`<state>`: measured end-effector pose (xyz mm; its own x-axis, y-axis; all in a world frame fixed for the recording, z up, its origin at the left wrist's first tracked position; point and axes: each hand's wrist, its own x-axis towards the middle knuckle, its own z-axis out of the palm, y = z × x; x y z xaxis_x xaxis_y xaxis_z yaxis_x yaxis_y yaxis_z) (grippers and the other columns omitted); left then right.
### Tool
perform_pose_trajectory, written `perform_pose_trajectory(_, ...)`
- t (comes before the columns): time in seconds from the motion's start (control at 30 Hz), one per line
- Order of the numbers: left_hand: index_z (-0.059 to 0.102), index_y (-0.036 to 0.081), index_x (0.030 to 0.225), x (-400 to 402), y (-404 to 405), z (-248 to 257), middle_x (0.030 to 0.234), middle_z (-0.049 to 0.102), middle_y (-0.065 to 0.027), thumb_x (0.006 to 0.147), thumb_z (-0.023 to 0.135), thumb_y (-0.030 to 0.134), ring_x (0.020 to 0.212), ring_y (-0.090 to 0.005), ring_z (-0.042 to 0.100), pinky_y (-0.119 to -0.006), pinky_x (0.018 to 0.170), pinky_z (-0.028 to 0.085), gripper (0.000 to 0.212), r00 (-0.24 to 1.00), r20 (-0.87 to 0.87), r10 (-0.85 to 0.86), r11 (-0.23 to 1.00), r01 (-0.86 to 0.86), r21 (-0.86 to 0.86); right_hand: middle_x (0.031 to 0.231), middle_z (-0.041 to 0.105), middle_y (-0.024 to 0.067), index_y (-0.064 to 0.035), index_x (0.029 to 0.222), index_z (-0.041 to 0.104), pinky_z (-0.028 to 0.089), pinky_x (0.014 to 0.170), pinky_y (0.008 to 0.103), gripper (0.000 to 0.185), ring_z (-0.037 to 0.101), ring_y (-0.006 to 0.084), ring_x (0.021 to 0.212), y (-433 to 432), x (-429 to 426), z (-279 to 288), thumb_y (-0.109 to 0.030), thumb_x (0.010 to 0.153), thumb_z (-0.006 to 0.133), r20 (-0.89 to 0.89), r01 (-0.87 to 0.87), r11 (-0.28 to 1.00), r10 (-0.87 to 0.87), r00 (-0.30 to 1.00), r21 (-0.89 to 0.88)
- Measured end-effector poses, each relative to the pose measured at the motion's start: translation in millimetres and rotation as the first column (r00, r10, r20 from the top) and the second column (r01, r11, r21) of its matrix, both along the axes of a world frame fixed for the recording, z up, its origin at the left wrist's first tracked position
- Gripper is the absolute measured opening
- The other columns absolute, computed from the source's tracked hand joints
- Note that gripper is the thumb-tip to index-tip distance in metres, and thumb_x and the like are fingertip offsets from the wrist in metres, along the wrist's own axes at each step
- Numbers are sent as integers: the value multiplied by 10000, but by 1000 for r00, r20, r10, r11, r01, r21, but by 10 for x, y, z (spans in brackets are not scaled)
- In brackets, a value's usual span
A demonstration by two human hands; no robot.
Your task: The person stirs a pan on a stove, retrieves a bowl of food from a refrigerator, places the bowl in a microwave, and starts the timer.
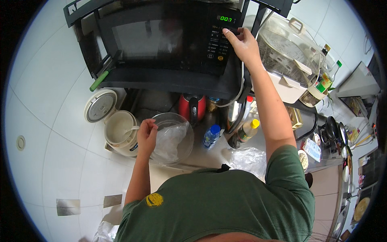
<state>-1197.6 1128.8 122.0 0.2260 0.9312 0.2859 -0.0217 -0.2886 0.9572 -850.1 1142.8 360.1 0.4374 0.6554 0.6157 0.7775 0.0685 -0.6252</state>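
My right hand (246, 47) is raised to the control panel (216, 45) of a black microwave oven (163, 36). Its thumb lies against the upper buttons, under a green lit digital display (226, 19), and the hand holds nothing. Lower down, my left hand (146, 136) hovers with curled fingers between a rice cooker (121, 148) and a clear round bowl (189, 148). A white spoon or ladle (130, 130) leans in the cooker, its handle reaching towards that hand; whether my fingers touch it is unclear. Inside the bowl lies a crumpled clear plastic bag (170, 140).
The microwave's black rack (169, 81) overhangs a red electric kettle (186, 107). A blue-capped bottle (211, 137), a yellow-capped sauce bottle (246, 133) and plastic wrap (248, 158) occupy the counter. The cooker's lid (101, 106) stands raised. A green handle (99, 81) juts from the rack; a clear-lidded steamer (287, 54) stands right.
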Motion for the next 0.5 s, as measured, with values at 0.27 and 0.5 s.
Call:
perform_pose_trajectory(0.27, 535, 15, 1015, -66, -63, -117, 804, 540, -2, 817, 500, -43, 714, -58, 492, -181, 638, 392, 209, 999, -31, 12, 1000, -12, 15, 957, 625, 251, 46, 1334, 302, 484, 808, 394, 1019, 612, 367, 927, -38, 184, -355, -495, 609, 769, 329, -18, 968, 102, 939, -250)
perform_pose_trajectory(0.5, 530, 21, 1019, -101, -90, -139, 809, 527, -1, 834, 522, -5, 722, -64, 482, -192, 654, 388, 187, 999, -37, 3, 1000, -3, -11, 865, 644, 200, 54, 1333, 313, 508, 698, 412, 989, 641, 344, 789, -86, -3, -324, -517, 641, 730, 567, 187, 959, -35, 823, -212)
